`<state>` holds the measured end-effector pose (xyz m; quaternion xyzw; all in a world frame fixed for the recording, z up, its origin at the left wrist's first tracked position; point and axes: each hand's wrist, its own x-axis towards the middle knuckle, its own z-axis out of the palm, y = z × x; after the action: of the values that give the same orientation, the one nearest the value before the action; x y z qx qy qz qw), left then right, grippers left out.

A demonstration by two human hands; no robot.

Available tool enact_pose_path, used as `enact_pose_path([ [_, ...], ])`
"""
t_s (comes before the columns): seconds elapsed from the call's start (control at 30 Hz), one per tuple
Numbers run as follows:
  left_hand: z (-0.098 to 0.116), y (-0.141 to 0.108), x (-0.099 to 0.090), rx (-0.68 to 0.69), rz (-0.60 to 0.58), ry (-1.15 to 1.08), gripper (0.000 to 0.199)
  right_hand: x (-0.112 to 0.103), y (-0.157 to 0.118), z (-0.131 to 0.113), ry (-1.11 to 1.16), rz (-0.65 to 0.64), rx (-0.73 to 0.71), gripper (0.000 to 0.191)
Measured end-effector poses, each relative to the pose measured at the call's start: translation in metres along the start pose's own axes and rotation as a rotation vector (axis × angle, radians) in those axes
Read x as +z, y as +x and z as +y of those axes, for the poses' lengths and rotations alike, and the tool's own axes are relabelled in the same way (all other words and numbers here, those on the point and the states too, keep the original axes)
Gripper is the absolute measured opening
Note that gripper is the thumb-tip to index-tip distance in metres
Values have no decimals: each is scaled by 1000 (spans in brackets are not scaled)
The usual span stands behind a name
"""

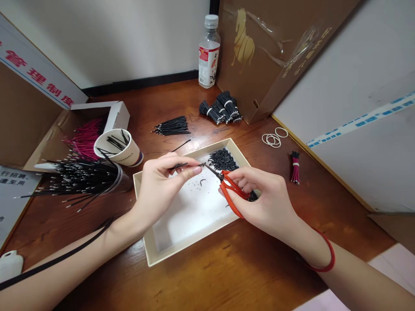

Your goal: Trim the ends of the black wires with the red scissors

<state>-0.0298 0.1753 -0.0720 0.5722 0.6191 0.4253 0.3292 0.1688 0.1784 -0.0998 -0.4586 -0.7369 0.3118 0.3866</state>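
The right hand (262, 203) covers part of the red scissors (231, 190), so the finger grips are partly hidden. The left hand (162, 185) hides most of the short black wire (179, 166) between its fingers. The specks (194, 190) in the tray (141, 216) are too small to tell. The left forearm (65, 259) and right forearm (356, 276) run off the picture's edges, a white object (9, 265) is cut off at the left, and the small print on the bottle (209, 56) is unreadable.
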Motion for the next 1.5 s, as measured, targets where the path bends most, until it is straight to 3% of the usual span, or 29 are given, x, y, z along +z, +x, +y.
enact_pose_path([
  [1.5, -4, 2, -1, 53, -24, -21, 7, 2, 1, -2, 22, 24, -36, 7],
])
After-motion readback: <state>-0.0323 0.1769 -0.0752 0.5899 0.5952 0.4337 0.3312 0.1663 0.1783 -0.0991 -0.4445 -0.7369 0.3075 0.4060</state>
